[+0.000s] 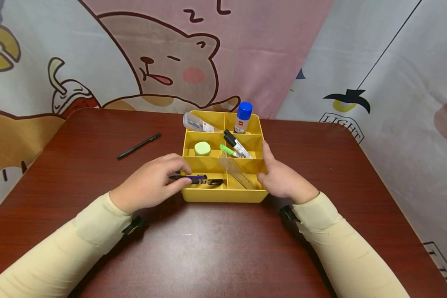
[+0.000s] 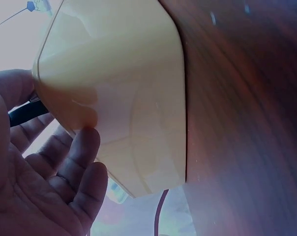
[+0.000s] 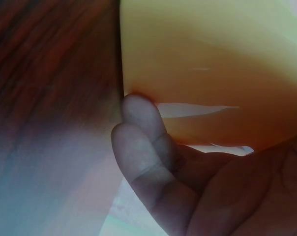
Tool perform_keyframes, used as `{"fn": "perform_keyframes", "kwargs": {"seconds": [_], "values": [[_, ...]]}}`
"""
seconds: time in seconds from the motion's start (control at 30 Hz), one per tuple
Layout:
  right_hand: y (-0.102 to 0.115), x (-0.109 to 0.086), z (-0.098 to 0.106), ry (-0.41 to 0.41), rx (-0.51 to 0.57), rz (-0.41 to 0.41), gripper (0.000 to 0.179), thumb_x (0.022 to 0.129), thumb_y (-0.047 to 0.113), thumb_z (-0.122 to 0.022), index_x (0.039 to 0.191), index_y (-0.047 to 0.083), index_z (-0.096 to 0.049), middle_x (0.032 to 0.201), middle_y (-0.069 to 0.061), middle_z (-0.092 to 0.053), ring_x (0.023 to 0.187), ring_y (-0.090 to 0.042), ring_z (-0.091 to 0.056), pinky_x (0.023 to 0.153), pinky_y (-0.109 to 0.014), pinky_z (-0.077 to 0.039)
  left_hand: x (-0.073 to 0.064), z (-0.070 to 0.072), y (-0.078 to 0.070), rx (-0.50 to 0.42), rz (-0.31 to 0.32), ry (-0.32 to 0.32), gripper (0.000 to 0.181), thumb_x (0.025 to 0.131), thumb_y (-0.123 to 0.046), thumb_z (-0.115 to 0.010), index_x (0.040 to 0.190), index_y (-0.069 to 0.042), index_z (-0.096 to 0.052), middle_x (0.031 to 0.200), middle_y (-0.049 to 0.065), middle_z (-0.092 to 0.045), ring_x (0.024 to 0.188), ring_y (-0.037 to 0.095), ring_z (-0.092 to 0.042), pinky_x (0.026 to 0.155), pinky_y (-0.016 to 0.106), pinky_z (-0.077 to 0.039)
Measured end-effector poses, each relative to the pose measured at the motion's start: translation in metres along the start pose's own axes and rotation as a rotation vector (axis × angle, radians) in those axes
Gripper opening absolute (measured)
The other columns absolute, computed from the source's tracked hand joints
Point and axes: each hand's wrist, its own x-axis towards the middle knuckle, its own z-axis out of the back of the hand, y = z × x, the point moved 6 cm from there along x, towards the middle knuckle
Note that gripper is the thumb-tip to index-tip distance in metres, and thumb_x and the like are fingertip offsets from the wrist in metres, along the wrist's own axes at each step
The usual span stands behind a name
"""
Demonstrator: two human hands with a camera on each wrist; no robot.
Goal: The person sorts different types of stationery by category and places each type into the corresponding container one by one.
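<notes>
A yellow compartment organizer box (image 1: 225, 195) stands on the table. At its front left compartment, my left hand (image 1: 154, 180) pinches a blue-and-black pen (image 1: 199, 177) and a black pen (image 1: 215, 182) between thumb and fingers. In the left wrist view a black pen end (image 2: 28, 114) sticks out past the rim toward the palm. My right hand (image 1: 284, 178) holds the box's right wall, thumb over the rim. Its fingers (image 3: 138, 152) lie against the outside in the right wrist view. A clear ruler (image 1: 238, 171) leans in the front right compartment.
The box also holds a blue-capped glue stick (image 1: 242, 120), a clear plastic container (image 1: 197, 123), a pale green rounded piece (image 1: 202, 148), a black-capped marker (image 1: 240, 145) and a green-capped pen (image 1: 228, 150). A black pen (image 1: 139, 145) lies on the brown table (image 1: 223, 248) to the left.
</notes>
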Motion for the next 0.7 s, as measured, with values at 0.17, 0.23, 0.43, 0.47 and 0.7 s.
{"fn": "perform_keyframes", "kwargs": {"seconds": [0.17,0.23,0.43,0.47,0.7], "values": [[0.0,0.0,0.0,0.0,-0.006,0.005,0.096,0.1,0.019,-0.051,0.165,0.008,0.019,0.169,-0.028,-0.028,0.138,-0.04,-0.058,0.12,-0.057,-0.039,-0.001,0.002,-0.002,0.01,-0.024,-0.018,0.013,0.096,-0.027,-0.076,0.105,-0.018,-0.074,0.107,-0.007,-0.066,0.089,0.008,-0.06,0.081,0.034,-0.052],[0.0,0.0,0.0,-0.003,-0.011,0.011,0.096,0.1,0.019,-0.051,0.166,0.008,0.018,0.169,-0.028,-0.028,0.137,-0.04,-0.059,0.119,-0.057,-0.04,-0.001,0.002,-0.003,0.02,-0.036,-0.025,0.011,0.096,-0.027,-0.077,0.103,-0.019,-0.075,0.105,-0.008,-0.065,0.088,0.006,-0.06,0.08,0.033,-0.052],[0.001,-0.001,0.0,-0.019,-0.009,0.036,0.095,0.1,0.018,-0.051,0.166,0.007,0.017,0.169,-0.028,-0.026,0.139,-0.041,-0.057,0.12,-0.057,-0.039,-0.003,0.004,-0.007,0.071,-0.068,-0.051,0.007,0.093,-0.023,-0.08,0.099,-0.021,-0.077,0.099,-0.008,-0.063,0.084,0.005,-0.058,0.077,0.031,-0.052],[0.001,-0.001,0.0,-0.021,-0.009,0.039,0.095,0.101,0.018,-0.051,0.166,0.007,0.017,0.17,-0.028,-0.025,0.14,-0.041,-0.056,0.12,-0.057,-0.038,-0.003,0.004,-0.008,0.084,-0.073,-0.056,0.007,0.093,-0.023,-0.08,0.099,-0.022,-0.078,0.098,-0.008,-0.062,0.082,0.005,-0.057,0.076,0.031,-0.052],[0.001,-0.001,0.0,-0.025,-0.014,0.041,0.095,0.1,0.018,-0.051,0.166,0.005,0.016,0.169,-0.029,-0.026,0.139,-0.042,-0.057,0.12,-0.057,-0.039,-0.006,0.007,-0.016,0.197,-0.121,-0.053,0.007,0.094,-0.022,-0.08,0.101,-0.02,-0.08,0.093,-0.005,-0.061,0.077,0.007,-0.056,0.075,0.033,-0.051]]}}
